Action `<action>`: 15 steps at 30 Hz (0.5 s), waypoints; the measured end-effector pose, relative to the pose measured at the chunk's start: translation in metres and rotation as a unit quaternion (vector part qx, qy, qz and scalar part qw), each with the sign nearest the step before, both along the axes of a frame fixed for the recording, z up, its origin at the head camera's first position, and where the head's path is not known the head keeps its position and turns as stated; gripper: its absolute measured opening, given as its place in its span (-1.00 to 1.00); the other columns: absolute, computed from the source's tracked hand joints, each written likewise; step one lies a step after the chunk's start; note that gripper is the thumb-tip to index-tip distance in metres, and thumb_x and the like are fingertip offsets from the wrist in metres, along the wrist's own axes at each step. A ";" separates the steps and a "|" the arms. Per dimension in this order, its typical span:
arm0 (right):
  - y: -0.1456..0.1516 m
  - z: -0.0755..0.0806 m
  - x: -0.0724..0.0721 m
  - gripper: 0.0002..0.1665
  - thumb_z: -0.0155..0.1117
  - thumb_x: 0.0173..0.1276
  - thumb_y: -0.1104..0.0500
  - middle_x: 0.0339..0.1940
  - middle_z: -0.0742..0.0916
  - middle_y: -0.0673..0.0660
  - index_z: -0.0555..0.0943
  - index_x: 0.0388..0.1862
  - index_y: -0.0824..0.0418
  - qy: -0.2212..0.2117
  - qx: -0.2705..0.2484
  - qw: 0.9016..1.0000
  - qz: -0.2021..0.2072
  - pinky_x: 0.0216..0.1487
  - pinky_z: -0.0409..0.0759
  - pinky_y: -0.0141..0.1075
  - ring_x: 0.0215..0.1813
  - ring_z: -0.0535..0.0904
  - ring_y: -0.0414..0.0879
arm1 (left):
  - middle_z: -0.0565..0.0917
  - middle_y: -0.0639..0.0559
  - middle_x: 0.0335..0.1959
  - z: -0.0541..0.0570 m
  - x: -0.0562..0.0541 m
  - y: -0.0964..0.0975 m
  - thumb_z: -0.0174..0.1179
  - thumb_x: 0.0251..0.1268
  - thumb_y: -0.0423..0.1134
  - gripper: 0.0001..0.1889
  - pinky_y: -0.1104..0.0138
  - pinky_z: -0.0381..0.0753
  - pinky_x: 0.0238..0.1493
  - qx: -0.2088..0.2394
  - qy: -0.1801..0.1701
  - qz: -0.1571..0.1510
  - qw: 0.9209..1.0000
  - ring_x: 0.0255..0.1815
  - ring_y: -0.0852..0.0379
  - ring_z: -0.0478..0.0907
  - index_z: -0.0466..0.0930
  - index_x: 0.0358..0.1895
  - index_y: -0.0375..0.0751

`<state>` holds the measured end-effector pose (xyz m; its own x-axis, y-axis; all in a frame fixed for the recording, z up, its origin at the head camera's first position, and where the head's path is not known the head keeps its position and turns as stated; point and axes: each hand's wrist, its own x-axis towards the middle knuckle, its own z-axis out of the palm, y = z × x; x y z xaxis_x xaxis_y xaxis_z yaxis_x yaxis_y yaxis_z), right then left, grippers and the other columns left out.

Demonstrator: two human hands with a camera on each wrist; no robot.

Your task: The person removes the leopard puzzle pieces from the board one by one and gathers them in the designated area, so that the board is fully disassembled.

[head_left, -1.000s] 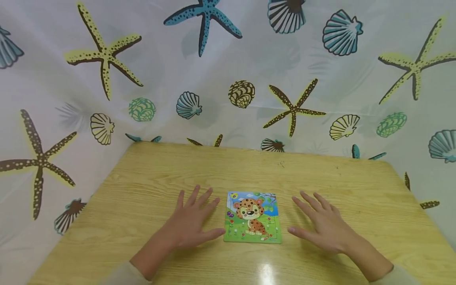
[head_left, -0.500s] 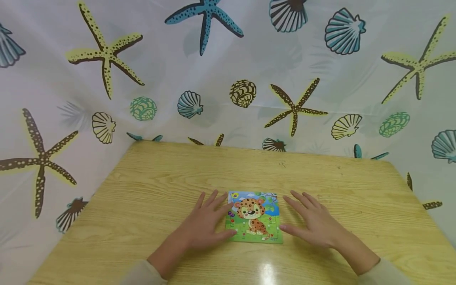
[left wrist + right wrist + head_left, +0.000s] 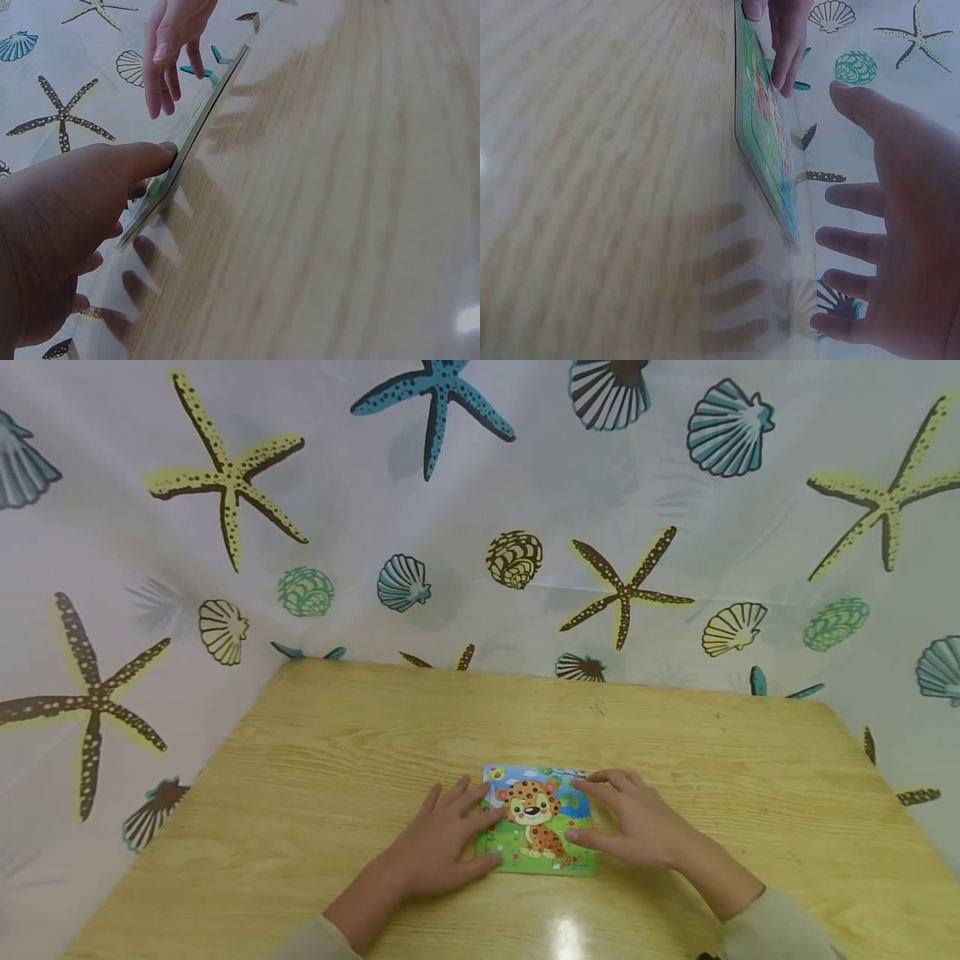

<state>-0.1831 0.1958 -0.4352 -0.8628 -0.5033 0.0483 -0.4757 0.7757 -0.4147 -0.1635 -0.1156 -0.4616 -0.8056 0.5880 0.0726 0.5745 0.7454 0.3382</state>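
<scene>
the two hands have drawn inward, which brings the picture board [image 3: 540,862] within reach from both sides; it lies flat on the desk [image 3: 360,727]; the left hand's [image 3: 438,853] fingers are spread, the thumb touching its edge, gripping nothing; the right hand's [image 3: 643,827] fingers, loosely spread, hover above it, holding nothing; two hands, one board, one desk.

The wood-grain desk [image 3: 337,718] is supporting a square picture board [image 3: 542,837], which is lying flat, printed face up. A light reflection [image 3: 565,937] is showing nearer than the board; small dark marks [image 3: 596,708] are showing beyond it.
</scene>
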 end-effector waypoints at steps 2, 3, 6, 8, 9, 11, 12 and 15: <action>-0.005 -0.001 -0.003 -0.16 0.16 0.34 -0.44 0.35 0.54 0.10 0.45 0.44 -0.01 -0.001 0.000 1.000 0.005 0.29 0.36 0.34 0.41 0.36 0.20 | 0.17 -0.13 0.60 -0.002 0.000 -0.001 0.00 0.42 0.29 -0.36 -0.36 -0.11 0.52 0.002 -0.006 -0.001 1.000 0.61 -0.32 -0.02 0.37 0.47 0.12; -0.007 -0.001 -0.004 -0.18 0.16 0.33 -0.43 0.32 0.55 0.09 0.47 0.43 -0.01 0.000 0.000 1.000 0.008 0.27 0.39 0.30 0.37 0.38 0.17 | 0.16 -0.13 0.60 -0.003 0.000 -0.001 0.00 0.42 0.29 -0.36 -0.36 -0.11 0.52 0.003 -0.009 -0.002 1.000 0.61 -0.32 -0.02 0.37 0.47 0.13; -0.014 -0.003 -0.008 -0.22 0.18 0.33 -0.42 0.25 0.58 0.07 0.52 0.38 -0.04 0.005 -0.001 1.000 0.015 0.17 0.47 0.18 0.26 0.44 0.08 | 0.15 -0.14 0.60 -0.005 0.001 -0.003 -0.01 0.42 0.28 -0.36 -0.36 -0.10 0.52 0.008 -0.016 -0.002 1.000 0.61 -0.32 -0.02 0.37 0.47 0.12; -0.018 -0.005 -0.011 -0.25 0.19 0.33 -0.41 0.20 0.59 0.07 0.53 0.37 -0.06 0.003 -0.005 1.000 0.020 0.10 0.49 0.10 0.18 0.45 0.04 | 0.15 -0.13 0.60 -0.006 0.001 -0.003 0.00 0.43 0.28 -0.37 -0.36 -0.10 0.52 0.013 -0.022 -0.001 1.000 0.61 -0.31 -0.02 0.37 0.47 0.13; -0.020 -0.006 -0.012 -0.26 0.20 0.34 -0.39 0.18 0.59 0.07 0.53 0.36 -0.06 0.003 -0.007 1.000 0.025 0.08 0.50 0.08 0.15 0.46 0.02 | 0.15 -0.13 0.60 -0.006 0.001 -0.004 0.00 0.43 0.27 -0.37 -0.37 -0.10 0.52 0.017 -0.025 -0.001 1.000 0.61 -0.31 -0.02 0.38 0.46 0.12; -0.023 -0.008 -0.016 -0.29 0.22 0.34 -0.37 0.15 0.59 0.07 0.54 0.36 -0.06 -0.004 -0.012 0.999 0.032 0.07 0.50 0.04 0.13 0.46 0.00 | 0.15 -0.13 0.60 -0.006 0.000 -0.004 0.01 0.43 0.27 -0.37 -0.37 -0.11 0.52 0.027 -0.032 -0.001 0.999 0.61 -0.31 -0.01 0.38 0.46 0.12; -0.024 -0.009 -0.017 -0.29 0.23 0.34 -0.35 0.14 0.58 0.07 0.53 0.36 -0.06 -0.011 -0.015 0.999 0.035 0.07 0.49 0.02 0.12 0.45 -0.01 | 0.15 -0.13 0.60 -0.006 0.000 -0.004 0.01 0.43 0.27 -0.37 -0.37 -0.11 0.52 0.031 -0.035 -0.001 0.999 0.62 -0.31 -0.01 0.38 0.46 0.12; -0.029 -0.010 -0.021 -0.28 0.23 0.35 -0.35 0.14 0.56 0.07 0.52 0.38 -0.04 -0.024 -0.017 0.998 0.047 0.08 0.51 0.00 0.12 0.46 -0.03 | 0.14 -0.12 0.61 -0.006 -0.001 -0.005 0.02 0.43 0.27 -0.37 -0.36 -0.13 0.52 0.039 -0.039 -0.002 0.998 0.62 -0.30 -0.02 0.38 0.46 0.12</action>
